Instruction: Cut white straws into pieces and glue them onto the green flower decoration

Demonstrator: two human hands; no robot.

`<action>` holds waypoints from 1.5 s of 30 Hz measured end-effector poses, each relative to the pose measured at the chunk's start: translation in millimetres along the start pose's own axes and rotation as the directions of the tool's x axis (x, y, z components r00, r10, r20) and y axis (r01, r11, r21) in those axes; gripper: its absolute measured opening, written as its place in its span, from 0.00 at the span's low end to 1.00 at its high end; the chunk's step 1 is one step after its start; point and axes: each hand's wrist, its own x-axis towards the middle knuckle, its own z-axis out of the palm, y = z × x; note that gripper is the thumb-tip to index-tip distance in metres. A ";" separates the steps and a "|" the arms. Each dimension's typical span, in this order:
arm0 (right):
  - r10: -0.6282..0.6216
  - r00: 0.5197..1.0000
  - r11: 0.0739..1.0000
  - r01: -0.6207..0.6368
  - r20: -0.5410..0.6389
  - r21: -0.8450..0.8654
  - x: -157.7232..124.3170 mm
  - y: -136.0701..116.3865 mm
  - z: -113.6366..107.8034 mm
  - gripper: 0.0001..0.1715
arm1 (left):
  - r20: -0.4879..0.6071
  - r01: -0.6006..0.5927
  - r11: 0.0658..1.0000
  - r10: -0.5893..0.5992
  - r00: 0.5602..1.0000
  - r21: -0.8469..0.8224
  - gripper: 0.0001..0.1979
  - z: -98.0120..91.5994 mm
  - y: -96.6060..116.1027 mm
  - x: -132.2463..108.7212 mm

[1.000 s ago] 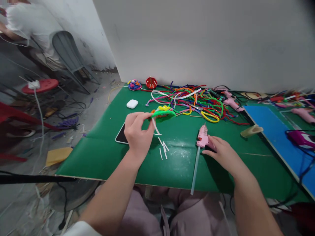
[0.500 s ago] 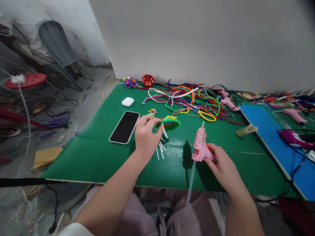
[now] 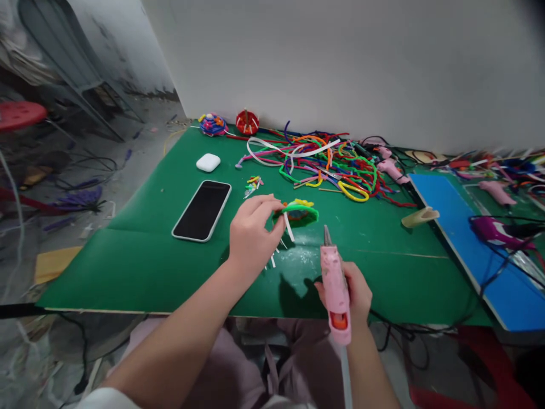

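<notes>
My left hand (image 3: 255,230) pinches the edge of a round pipe-cleaner piece (image 3: 307,213), green-rimmed with yellow on top, holding it above the green table. A white strip (image 3: 289,227) hangs down from its near side. My right hand (image 3: 355,289) is wrapped around the handle of a pink hot glue gun (image 3: 334,272), whose nozzle points away from me, just right of the round piece and apart from it. A clear glue stick (image 3: 345,369) sticks out of the gun's back end. Loose white strips (image 3: 273,260) lie below my left hand, partly hidden.
A phone (image 3: 203,210) and a white earbud case (image 3: 208,162) lie on the left. Behind are tangled pipe cleaners (image 3: 306,156), yellow-handled scissors (image 3: 353,192) and two round craft pieces (image 3: 247,122). A blue board (image 3: 481,250) with a purple glue gun (image 3: 496,232) is on the right.
The glue gun has swung from a sideways hold to pointing forward and come left, nearer the round piece. My left hand keeps its pinch. The camera view has shifted slightly.
</notes>
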 end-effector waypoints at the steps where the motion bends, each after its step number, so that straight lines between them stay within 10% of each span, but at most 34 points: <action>1: -0.006 1.000 1.000 0.006 -0.001 0.026 0.7 -1.2 1.9 0.13 | 0.003 0.003 1.000 -0.003 1.000 0.007 0.05 0.0 1.1 0.2; 45: -0.072 0.997 0.996 0.073 0.023 -0.060 -0.5 3.2 7.6 0.07 | 0.020 -0.086 0.995 0.087 0.996 -0.049 0.06 -12.7 32.2 -5.8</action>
